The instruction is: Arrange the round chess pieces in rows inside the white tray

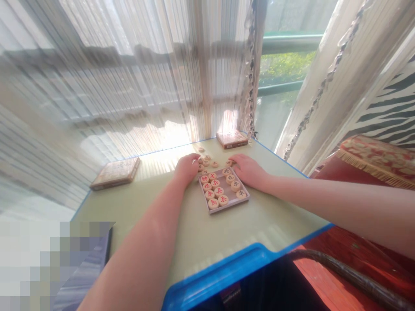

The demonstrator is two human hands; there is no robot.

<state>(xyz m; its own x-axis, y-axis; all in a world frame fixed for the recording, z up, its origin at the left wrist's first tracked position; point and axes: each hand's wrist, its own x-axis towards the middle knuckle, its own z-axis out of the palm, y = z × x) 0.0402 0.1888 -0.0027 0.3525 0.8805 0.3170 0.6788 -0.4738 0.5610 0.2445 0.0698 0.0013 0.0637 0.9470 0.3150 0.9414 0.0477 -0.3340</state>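
Note:
A shallow open box [229,199] stands on the table, holding wooden Chinese chess pieces. Red-marked pieces [218,191] fill two columns on its left side; black-marked pieces [235,185] line its right side, with bare floor between. Beyond the far rim lies a loose group of pieces [206,163]. My left hand [187,168] is at the left of this group, its fingers curled around a piece at the edge. My right hand [249,170] is past the box's far right corner, fingertips closed on a piece [229,163] that they partly hide.
A flat patterned box [116,172] lies at the table's left edge, another [231,139] at the back corner. The pale green table [194,242] has a blue rim. Curtains [145,77] hang behind it, and a red seat [337,162] stands at the right.

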